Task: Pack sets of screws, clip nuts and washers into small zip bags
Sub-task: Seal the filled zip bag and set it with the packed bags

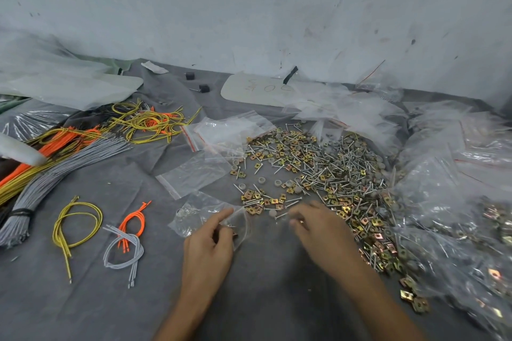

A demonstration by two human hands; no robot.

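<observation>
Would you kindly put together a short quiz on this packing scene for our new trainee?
1. True or false: the left hand holds a small zip bag.
2. On which side of that bag does the hardware pile lie? A left, B right, C nearer the person.
3. What colour are the clip nuts?
Key: 1 true; 2 B; 3 gold.

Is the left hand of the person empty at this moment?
No, the left hand grips a small clear zip bag by its edge.
</observation>
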